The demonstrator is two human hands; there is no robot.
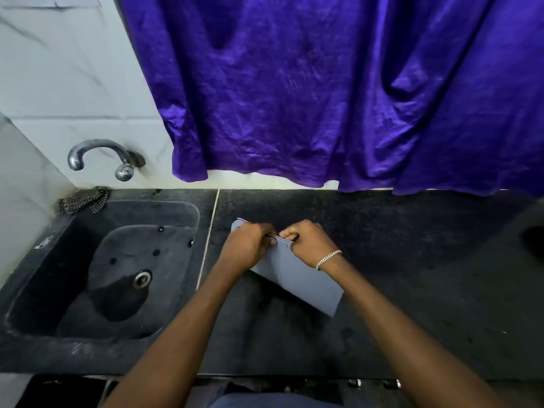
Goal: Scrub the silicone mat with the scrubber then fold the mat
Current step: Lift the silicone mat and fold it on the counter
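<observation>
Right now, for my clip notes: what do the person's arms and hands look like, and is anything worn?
Both forearms are bare, no sleeves in view, no gloves. The right hand has a silver chain bracelet at its wrist; the left hand has nothing at its wrist.

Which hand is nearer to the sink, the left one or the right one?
Left. The left hand grips the mat just right of the sink; the right hand grips it farther right, beside the left hand.
</observation>
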